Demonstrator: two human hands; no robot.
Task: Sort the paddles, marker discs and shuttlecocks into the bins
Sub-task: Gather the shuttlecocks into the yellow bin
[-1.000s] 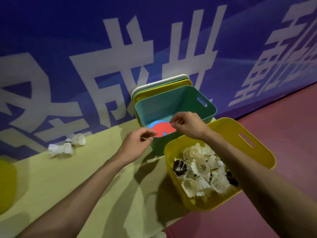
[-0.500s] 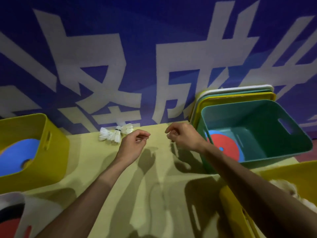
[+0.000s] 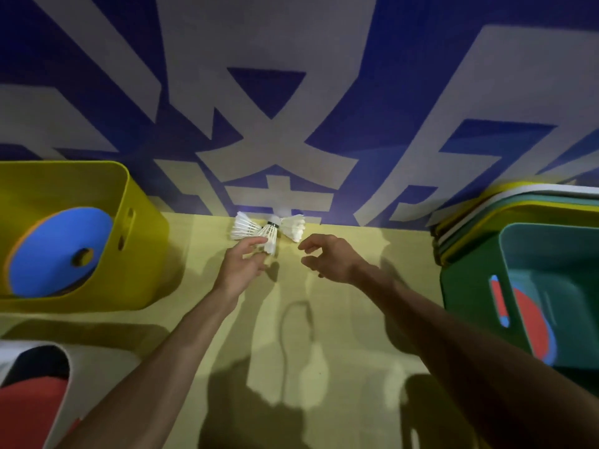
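**Reaching for the last loose shuttlecocks at the back of the bench**

Three white shuttlecocks (image 3: 269, 231) lie in a small cluster at the far edge of the yellow bench (image 3: 340, 319), right against the blue banner (image 3: 291, 92) with its large pale characters. The middle one points its feathers toward the person and touches the left hand (image 3: 241, 267), whose thumb and fingers are partly spread around its skirt; whether they have closed on it yet I cannot tell. The right hand (image 3: 327, 259) hovers just beside the cluster, fingers curled and apart, holding nothing, nearest the right-hand shuttlecock.

The step in hand looks like the pick-up of these shuttlecocks. The next move calls for a light pinch on the cork or low on the feathers, so the skirts are not crushed, then a carry to the shuttlecock bin, which is not in view here.

To the left stands a yellow bin (image 3: 142, 241) holding a blue marker disc (image 3: 55, 247). To the right a teal bin (image 3: 512, 254) holds red and blue discs (image 3: 531, 325), with spare bins stacked behind it. A white bin (image 3: 69, 367) with something red inside shows at lower left.
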